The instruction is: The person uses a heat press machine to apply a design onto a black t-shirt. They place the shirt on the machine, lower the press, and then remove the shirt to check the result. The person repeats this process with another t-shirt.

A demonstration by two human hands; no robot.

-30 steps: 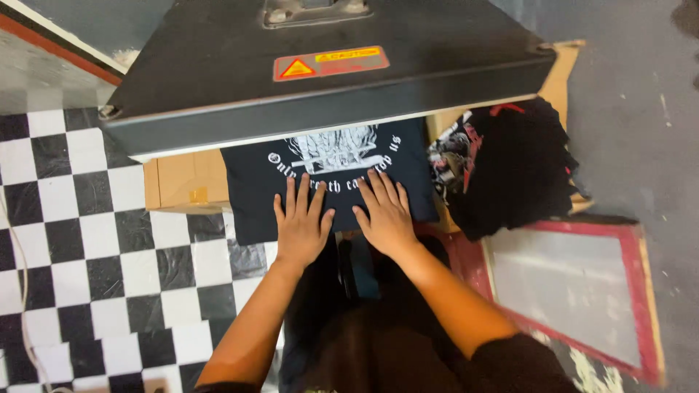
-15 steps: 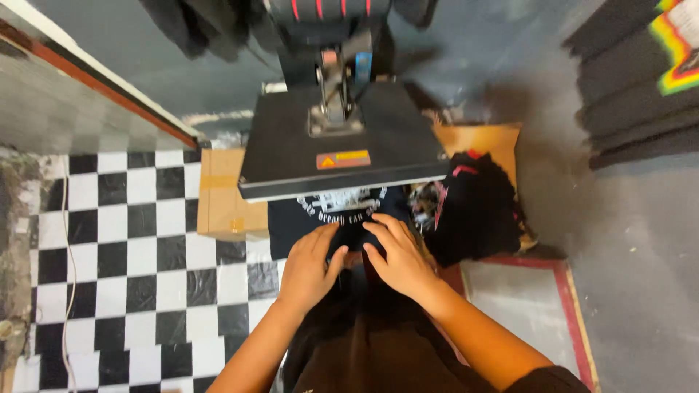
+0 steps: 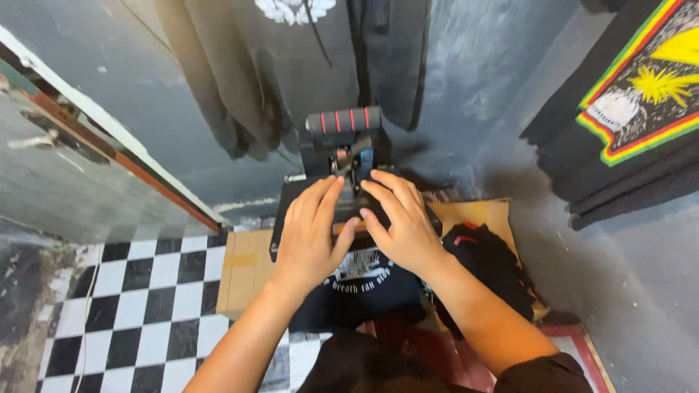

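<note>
Nearest the camera, the person's dark-clothed lap fills the bottom edge, and both bare forearms reach forward from it. Under them lies a black printed T-shirt (image 3: 364, 287) with a white design, spread flat on the lower bed of the press and hanging toward the black-and-white checkered floor (image 3: 138, 306). The left hand (image 3: 309, 236) and the right hand (image 3: 400, 222) sit side by side above the shirt, palms down, fingers loosely spread and extended; they hold nothing, and appear to rest on the dark flat upper plate of the heat press (image 3: 287, 211), though contact is hard to judge from this angle. Right of the shirt a heap of black garments (image 3: 491, 269) lies on brown cardboard (image 3: 477, 215). Beyond the hands rises the press's black foam-grip handle with red rings (image 3: 344, 120), and behind it dark clothing (image 3: 255, 80) hangs on the grey wall.
</note>
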